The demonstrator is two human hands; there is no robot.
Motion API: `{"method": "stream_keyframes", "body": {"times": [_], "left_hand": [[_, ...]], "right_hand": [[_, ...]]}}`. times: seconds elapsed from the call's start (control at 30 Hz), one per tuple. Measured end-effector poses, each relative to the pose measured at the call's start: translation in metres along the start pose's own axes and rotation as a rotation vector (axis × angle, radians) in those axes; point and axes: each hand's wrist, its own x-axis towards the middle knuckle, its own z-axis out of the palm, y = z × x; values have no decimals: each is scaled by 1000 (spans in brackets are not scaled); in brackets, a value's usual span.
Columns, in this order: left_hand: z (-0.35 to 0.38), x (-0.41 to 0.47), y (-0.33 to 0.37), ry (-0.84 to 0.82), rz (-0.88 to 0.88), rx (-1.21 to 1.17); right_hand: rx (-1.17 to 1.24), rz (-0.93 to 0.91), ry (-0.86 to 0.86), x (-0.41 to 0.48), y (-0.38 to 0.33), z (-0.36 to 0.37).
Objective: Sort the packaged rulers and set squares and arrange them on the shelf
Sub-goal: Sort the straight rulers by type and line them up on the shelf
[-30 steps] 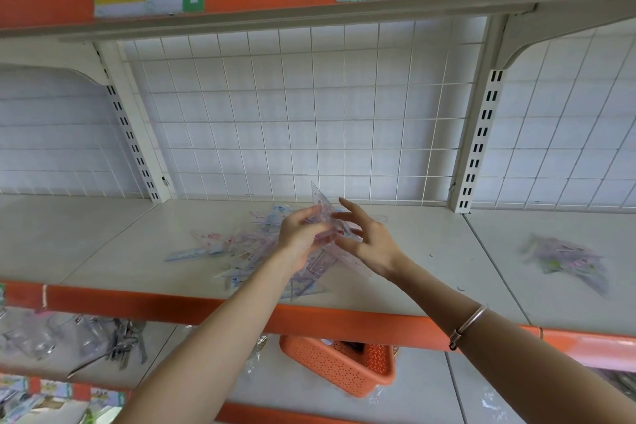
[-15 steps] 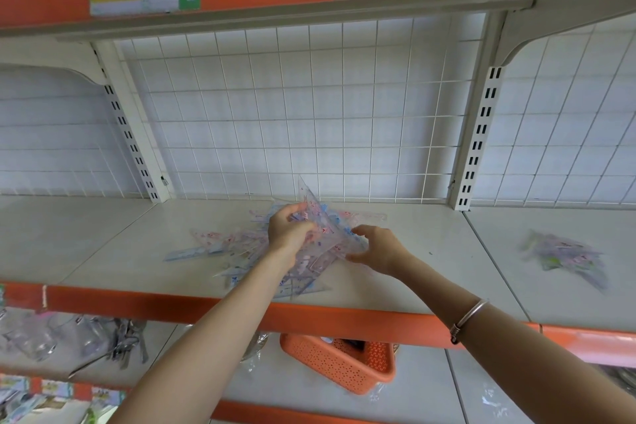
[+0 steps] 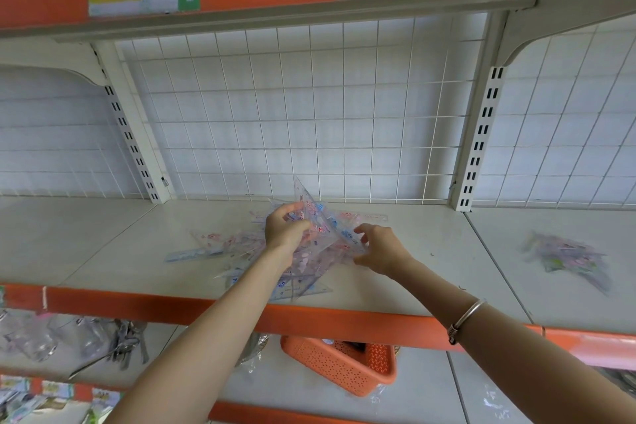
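In the middle of the frame the left hand (image 3: 286, 231) gripped a packaged set square (image 3: 321, 229), its fingers (image 3: 275, 217) curled over the packet's left edge and its thumb clamped on the near face. The packet stood lifted off the shelf (image 3: 103, 244), tilted rather than flat. Its sharp tip pointed up toward the wire grid back (image 3: 261, 107). Its long edge ran from that tip down and to the right, ending at the right hand (image 3: 380, 248). That hand's fingers (image 3: 361, 228) were curved and apart from the thumb, framing the packet's lower right corner; whether they actually pressed on it could not be told. Beneath both hands a loose pile of packaged rulers (image 3: 220, 249) lay fanned across the shelf, most with their long axes running left to right. A second, smaller pile (image 3: 568, 258) lay well apart at the right of the frame. An orange basket (image 3: 340, 367) sat on the shelf below.
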Motion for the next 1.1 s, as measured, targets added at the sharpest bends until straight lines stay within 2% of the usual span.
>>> {"method": "stream_keyframes", "body": {"times": [0.13, 0.4, 0.73, 0.9, 1.1], "left_hand": [[1, -1, 0, 0, -3, 3], [3, -2, 3, -22, -19, -32], [24, -10, 6, -85, -73, -59], [39, -15, 7, -149, -115, -102], [56, -22, 13, -225, -189, -189]], "right_hand": [[30, 15, -23, -1, -1, -2], [136, 70, 48, -2, 5, -11], [387, 58, 300, -4, 10, -27], [704, 86, 259, -7, 9, -33], [805, 93, 239, -11, 14, -35]]}}
